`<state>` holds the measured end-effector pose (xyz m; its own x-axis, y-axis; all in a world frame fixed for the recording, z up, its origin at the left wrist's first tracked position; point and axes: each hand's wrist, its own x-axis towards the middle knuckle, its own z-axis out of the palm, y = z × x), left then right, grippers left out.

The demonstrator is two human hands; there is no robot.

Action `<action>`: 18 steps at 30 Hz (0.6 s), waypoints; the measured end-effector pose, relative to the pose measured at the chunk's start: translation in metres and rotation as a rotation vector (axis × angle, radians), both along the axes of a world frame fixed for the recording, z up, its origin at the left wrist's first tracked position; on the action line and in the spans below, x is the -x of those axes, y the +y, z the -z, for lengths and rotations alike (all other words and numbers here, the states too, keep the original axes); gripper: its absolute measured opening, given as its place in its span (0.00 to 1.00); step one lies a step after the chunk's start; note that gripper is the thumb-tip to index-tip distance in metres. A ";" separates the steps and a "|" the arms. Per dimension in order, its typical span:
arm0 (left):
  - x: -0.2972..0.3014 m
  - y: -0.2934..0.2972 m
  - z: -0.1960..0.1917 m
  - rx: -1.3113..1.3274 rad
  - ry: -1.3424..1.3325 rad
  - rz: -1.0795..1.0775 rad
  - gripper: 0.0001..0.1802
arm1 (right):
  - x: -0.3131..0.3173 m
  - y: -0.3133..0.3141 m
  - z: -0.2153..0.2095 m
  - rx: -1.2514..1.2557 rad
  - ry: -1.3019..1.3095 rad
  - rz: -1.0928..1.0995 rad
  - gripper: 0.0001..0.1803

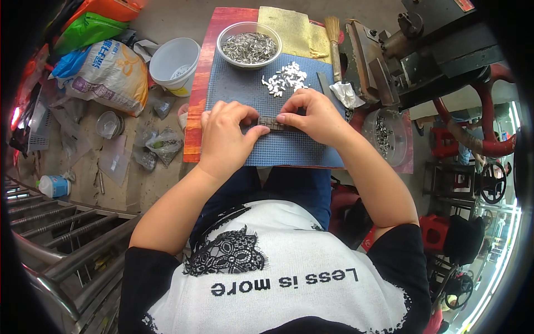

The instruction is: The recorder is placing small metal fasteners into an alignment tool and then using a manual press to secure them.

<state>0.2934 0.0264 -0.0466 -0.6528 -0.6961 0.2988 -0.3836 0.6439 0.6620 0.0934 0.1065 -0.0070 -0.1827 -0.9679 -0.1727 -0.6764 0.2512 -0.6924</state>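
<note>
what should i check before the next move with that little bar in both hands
1. Left hand grips the dark bar at its left end: ok.
2. Right hand pinches the bar's right end: ok.
3. Bar lies over the blue mat, not past its edge: ok.
4. Loose white pieces lie apart from both hands: ok.
5. Metal bowl of small parts sits fully on the board: ok.
6. Whether the bar's slots are filled: cannot tell, fingers cover most of it.
</note>
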 end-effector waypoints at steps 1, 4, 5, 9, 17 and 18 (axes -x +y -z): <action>0.000 0.000 -0.001 -0.001 0.000 0.003 0.14 | 0.002 0.002 0.000 -0.001 0.000 0.003 0.11; 0.000 0.000 -0.003 -0.031 -0.017 0.006 0.13 | 0.007 0.006 0.000 0.003 0.005 -0.005 0.09; 0.000 0.000 -0.003 -0.033 -0.017 0.008 0.13 | 0.009 0.008 0.000 -0.007 -0.027 0.003 0.09; 0.000 0.000 -0.002 -0.027 -0.019 0.006 0.13 | 0.013 0.010 0.001 0.006 -0.059 -0.013 0.10; 0.001 0.000 -0.001 -0.014 -0.015 0.004 0.13 | 0.007 0.007 0.005 0.025 -0.017 0.006 0.10; 0.000 0.000 -0.001 -0.014 -0.016 0.002 0.13 | 0.006 0.006 0.004 0.010 -0.031 0.024 0.10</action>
